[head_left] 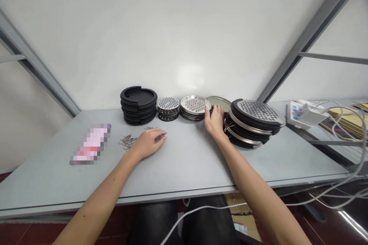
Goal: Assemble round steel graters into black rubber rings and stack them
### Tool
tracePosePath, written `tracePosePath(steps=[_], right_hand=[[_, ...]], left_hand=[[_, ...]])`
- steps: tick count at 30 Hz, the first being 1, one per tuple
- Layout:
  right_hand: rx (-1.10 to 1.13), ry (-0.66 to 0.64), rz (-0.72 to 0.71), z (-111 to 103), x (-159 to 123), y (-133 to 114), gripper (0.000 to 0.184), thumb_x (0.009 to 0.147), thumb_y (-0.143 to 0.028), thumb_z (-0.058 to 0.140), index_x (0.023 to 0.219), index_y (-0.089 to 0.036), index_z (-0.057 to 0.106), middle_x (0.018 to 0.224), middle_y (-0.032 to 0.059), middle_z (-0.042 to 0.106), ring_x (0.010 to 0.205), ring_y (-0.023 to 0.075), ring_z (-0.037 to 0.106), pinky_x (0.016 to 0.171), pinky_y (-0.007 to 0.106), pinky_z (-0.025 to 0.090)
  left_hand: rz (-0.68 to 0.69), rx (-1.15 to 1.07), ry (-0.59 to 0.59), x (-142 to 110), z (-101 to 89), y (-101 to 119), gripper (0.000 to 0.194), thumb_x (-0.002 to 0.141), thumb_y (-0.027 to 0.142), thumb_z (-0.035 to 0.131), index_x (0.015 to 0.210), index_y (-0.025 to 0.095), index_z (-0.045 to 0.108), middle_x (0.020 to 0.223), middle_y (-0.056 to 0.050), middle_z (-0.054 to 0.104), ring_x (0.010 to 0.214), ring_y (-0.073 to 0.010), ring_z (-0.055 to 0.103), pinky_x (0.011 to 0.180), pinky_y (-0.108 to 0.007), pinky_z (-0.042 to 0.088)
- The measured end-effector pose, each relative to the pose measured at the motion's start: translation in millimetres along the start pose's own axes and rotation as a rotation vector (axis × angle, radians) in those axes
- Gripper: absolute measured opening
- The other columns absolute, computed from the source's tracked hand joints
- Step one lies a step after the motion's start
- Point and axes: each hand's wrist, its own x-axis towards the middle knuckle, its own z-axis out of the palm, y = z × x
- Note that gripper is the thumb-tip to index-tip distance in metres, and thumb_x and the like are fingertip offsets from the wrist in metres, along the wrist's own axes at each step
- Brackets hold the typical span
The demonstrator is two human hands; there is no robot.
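Forearms [106,187] extend forward, left hand [149,142] half-open, empty, right hand [215,121] curled, hold unclear, beside flat grater discs [194,105] facing up.

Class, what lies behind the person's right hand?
Behind the right hand, the far part of a round greenish disc shows. The hand covers some of its near part, so anything there cannot be seen.

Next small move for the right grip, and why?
I'd probably pinch the top silver perforated disc by its right rim: the right grip has its thumb beside that rim, and the left grip looks empty, so it could steady the stack.
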Motion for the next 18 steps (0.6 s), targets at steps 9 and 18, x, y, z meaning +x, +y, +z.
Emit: tracePosePath(steps=[9, 18], right_hand=[[0.003, -0.006, 0.096, 4.2, 6.7, 0.1, 0.066, 0.095, -0.048, 0.024, 0.138, 0.001, 0.038, 0.14, 0.0278, 0.045, 0.14, 0.0402, 0.023, 0.11, 0.06, 0.02], [0.012, 0.142, 0.118, 11.6, 26.2, 4.6, 0.046, 0.09, -0.032, 0.034, 0.119, -0.004, 0.057, 0.113, 0.0242, 0.063, 0.116, 0.0359, 0.05, 0.104, 0.055, 0.029]], left_hand=[[-0.003, -0.008, 0.0, 0.8, 0.3, 0.9, 0.024, 0.092, 0.031, 0.051, 0.103, 0.02, 0.069, 0.103, -0.004, 0.071, 0.09, -0.0196, 0.066, 0.081, -0.031, 0.051], [-0.009, -0.003, -0.006, 0.5, 1.0, 1.5, 0.025, 0.092, 0.032, 0.05, 0.103, 0.02, 0.069, 0.102, -0.004, 0.071, 0.089, -0.0195, 0.066, 0.081, -0.032, 0.051]])
